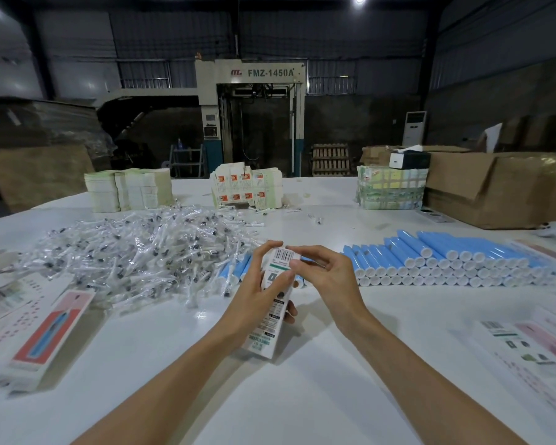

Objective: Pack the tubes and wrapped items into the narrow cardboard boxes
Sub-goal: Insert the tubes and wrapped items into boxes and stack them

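Note:
I hold a narrow white printed box [272, 319] upright over the middle of the white table [302, 396]. My left hand [254, 297] grips its body, fingers wrapped around it. My right hand [328, 277] pinches the top end flap with the barcode. Behind the box lies a big heap of clear-wrapped small items [135, 255]. Blue tubes with white caps [446, 258] are stacked in rows to the right, and a few more blue tubes [231, 271] lie just behind my left hand.
A packed pink-and-white box [49, 335] lies at the left among flat cartons. More flat printed cartons [533, 345] lie at the right. Stacks of folded cartons [129, 189] and bundles [390, 187] stand at the table's far side, beside a large brown cardboard box [501, 187].

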The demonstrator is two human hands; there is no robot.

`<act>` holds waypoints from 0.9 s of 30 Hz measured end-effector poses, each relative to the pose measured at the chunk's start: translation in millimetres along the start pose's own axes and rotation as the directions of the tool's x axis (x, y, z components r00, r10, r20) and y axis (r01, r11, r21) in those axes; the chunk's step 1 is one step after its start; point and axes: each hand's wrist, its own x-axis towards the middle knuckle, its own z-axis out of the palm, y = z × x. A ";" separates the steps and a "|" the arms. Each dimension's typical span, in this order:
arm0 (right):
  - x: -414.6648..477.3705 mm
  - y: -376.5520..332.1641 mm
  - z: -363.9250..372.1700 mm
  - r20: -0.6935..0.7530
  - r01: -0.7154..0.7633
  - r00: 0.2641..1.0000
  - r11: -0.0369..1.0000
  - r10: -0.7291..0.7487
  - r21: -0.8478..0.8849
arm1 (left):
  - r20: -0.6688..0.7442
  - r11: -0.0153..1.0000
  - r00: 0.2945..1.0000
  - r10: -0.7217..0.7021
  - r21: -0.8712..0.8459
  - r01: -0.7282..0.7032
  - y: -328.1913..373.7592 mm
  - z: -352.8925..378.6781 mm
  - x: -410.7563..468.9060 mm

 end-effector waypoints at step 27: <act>-75.7 -58.1 -95.7 -0.235 -0.233 0.970 0.496 0.060 -0.837 | 0.119 0.824 0.980 0.158 0.532 -0.197 -17.9 -4.8 -1.4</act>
